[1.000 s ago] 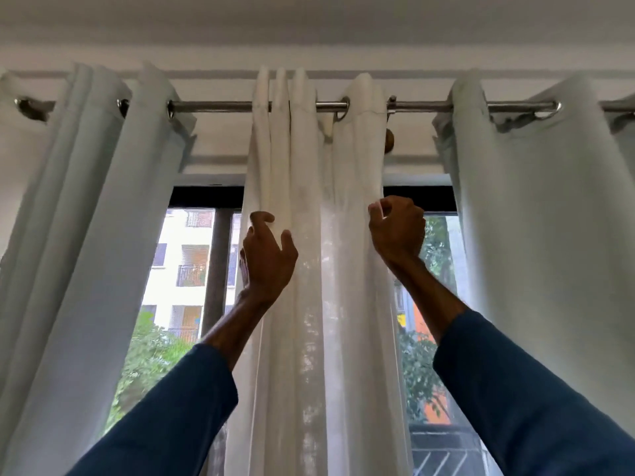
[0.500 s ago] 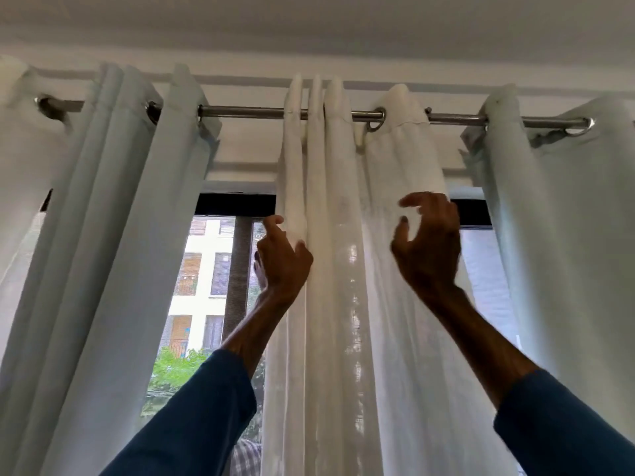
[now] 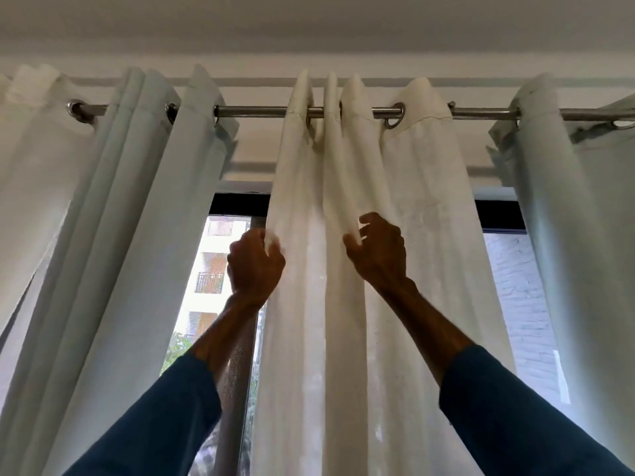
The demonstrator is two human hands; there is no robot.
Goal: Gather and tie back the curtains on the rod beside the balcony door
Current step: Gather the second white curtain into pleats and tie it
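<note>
Cream sheer curtain hangs by metal eyelets from the steel rod, which runs level across the top of the view, above both hands; its pleats fall straight down, so its long axis is vertical, at right angles to the rod. Left hand grips the panel's left edge, fingers curled round the hem with a bit of cloth showing past them; right hand is near it on the same panel, fingers and thumb pinching a fold, cloth visible between them. Both hands sit at about one height, well below the rod, with a few pleats between them; the wider, spread part of the panel lies to the right of the right hand, so that hand is nearer to it, and I judge the gather must draw it leftward. The cloth looks thin and faintly mottled, daylight coming through; three tight pleats bunch on the left, one broad pleat opens by an eyelet. A heavier grey-blue curtain hangs to the left and a second grey-blue curtain to the right; no tie-back shows.
</note>
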